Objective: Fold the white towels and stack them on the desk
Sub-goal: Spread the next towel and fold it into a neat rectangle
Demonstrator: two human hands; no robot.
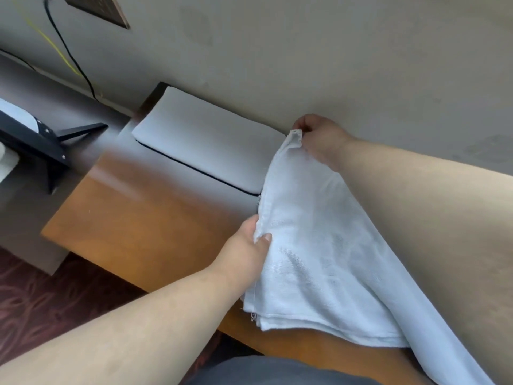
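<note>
A white towel [319,254] hangs from both hands over the right part of the wooden desk [144,218], its lower folded layers resting on the desk near the front edge. My right hand [319,140] pinches the towel's top corner close to the wall. My left hand [247,254] grips the towel's left edge lower down, thumb on top of the cloth. A folded white towel stack [205,143] lies flat at the back of the desk, against the wall. My right forearm covers part of the towel's right side.
A beige wall [333,51] rises right behind the desk. At the left stands a black stand [41,145] with a white item on it. A black cable [69,56] and a yellow one run down the wall. Dark red carpet [41,301] lies below.
</note>
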